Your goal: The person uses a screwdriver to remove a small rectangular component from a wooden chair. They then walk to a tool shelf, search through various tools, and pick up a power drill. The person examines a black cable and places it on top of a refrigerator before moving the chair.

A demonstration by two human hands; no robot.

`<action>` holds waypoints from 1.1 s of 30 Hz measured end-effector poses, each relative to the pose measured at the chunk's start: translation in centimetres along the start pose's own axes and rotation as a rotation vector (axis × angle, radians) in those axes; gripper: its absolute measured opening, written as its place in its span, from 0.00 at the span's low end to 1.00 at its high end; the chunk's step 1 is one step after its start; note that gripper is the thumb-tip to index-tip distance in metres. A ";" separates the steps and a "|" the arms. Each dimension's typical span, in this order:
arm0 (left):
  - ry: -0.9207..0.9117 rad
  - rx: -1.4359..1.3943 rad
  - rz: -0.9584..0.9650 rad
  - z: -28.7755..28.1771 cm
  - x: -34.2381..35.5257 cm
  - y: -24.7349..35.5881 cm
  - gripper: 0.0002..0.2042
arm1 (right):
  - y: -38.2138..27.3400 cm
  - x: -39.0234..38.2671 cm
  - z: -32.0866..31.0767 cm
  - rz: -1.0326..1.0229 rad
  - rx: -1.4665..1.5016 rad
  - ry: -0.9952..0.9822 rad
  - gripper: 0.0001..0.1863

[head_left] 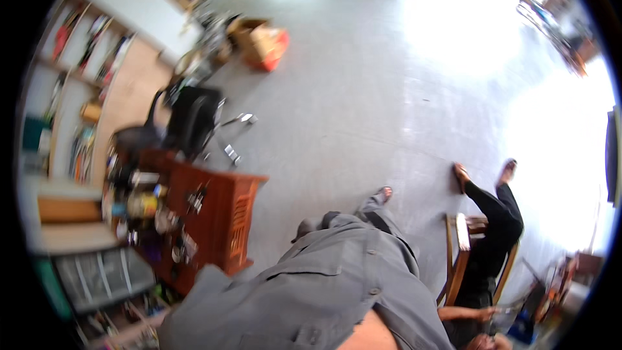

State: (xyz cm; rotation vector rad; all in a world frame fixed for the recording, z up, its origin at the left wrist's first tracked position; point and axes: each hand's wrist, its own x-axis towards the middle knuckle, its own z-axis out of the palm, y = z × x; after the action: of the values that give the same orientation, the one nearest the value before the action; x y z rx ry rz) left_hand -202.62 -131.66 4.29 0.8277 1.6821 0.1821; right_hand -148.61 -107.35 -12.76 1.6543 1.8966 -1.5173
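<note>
Neither my left hand nor my right hand shows in the head view. My grey buttoned shirt [304, 285] fills the lower middle and hides what lies beneath it. Past its hem, one foot [387, 192] is on the grey floor [324, 104]. A small dark, blurred shape [303, 229] shows beside the hem at the left; I cannot make out what it is. Nearest on my left stands a reddish-brown wooden desk [220, 220] with a slatted side and cluttered top.
At the right a person in black trousers [495, 220] sits on a wooden chair [461, 236], feet stretched forward. A black wheeled chair [194, 113] stands beyond the desk. Shelves [74, 100] line the left; an open cardboard box [256, 39] sits farther ahead. Clutter [564, 291] stands at the lower right.
</note>
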 end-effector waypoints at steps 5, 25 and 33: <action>0.000 0.006 0.029 -4.2 11.6 7.9 0.21 | -2.4 9.1 -9.7 -0.167 -0.288 0.193 0.14; -0.153 0.363 0.303 -23.5 49.1 42.0 0.21 | -9.9 23.3 -23.0 0.274 0.028 0.114 0.13; -0.300 0.477 0.426 -27.3 60.6 58.4 0.21 | -16.8 25.7 -31.3 0.308 0.500 0.465 0.17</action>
State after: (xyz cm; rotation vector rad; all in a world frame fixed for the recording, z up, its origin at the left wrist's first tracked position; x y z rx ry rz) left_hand -206.10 -43.74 -4.74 1.4922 1.2625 -0.0589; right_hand -157.55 -64.75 -7.56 2.5699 1.3910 -1.6676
